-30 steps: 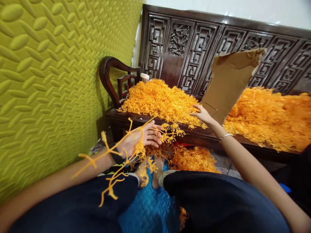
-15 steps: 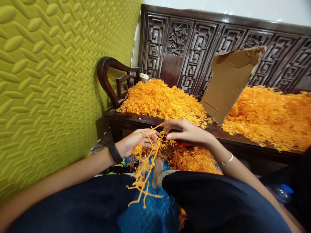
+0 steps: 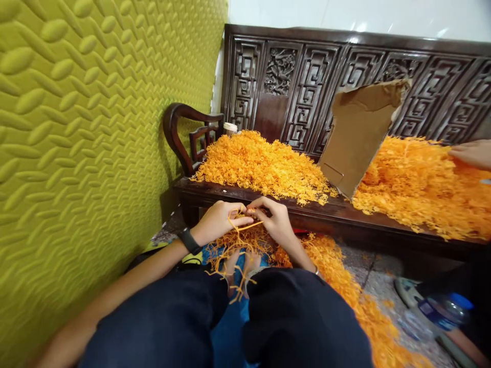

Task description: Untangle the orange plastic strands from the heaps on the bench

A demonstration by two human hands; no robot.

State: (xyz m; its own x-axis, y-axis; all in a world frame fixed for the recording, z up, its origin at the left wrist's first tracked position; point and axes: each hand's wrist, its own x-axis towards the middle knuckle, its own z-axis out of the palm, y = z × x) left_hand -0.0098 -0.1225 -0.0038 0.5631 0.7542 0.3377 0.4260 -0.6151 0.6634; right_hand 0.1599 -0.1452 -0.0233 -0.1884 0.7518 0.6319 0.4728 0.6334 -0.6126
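My left hand (image 3: 218, 222) and my right hand (image 3: 273, 221) meet in front of the bench edge, both pinched on an orange plastic branch piece (image 3: 245, 226). More orange sprue strands (image 3: 229, 255) hang from my hands down over my feet. Behind them a big heap of small orange plastic pieces (image 3: 261, 163) lies on the dark carved wooden bench (image 3: 307, 212). A second, larger orange heap (image 3: 418, 184) sits to the right of a cardboard sheet (image 3: 360, 133).
Orange pieces spill over the floor (image 3: 345, 286) beside my right leg. A yellow-green padded wall (image 3: 76, 128) stands on the left. Another person's hand (image 3: 471, 153) rests on the right heap. A plastic bottle (image 3: 441, 312) lies at the lower right.
My right hand came back from the heap on the bench and joined my left hand on the orange branch. Both hands dropped lower and closer together. Another person's hand appeared at the right.
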